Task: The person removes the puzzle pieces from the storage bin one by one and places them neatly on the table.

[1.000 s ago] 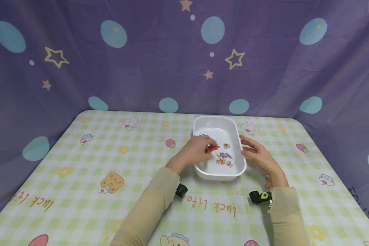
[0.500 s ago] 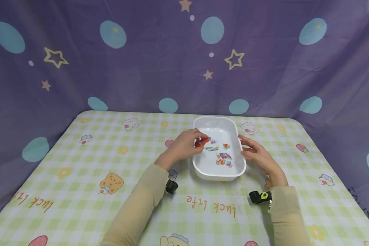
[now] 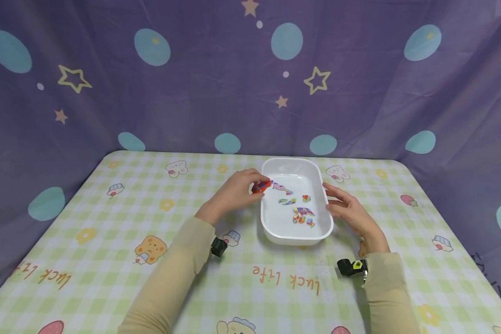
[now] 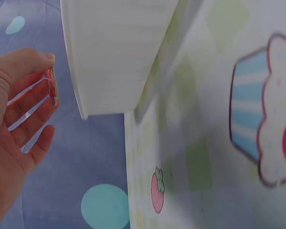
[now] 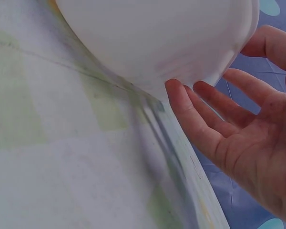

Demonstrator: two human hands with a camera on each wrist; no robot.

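I have the left hand reaching forward on an angled forearm, thumb and fingers pinching a flat red piece beside the white tray's left rim. My right hand rests spread, gently bent fingers against the opposite outer wall.

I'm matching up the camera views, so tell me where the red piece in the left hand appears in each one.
Head: near the picture's middle, the red piece is pinched in the left hand, by the left rim of the white tub.
Left wrist: upper left, the red piece shows nearly edge-on.
Right wrist: not in it.
Shared landmark: the white tub, in all three views.
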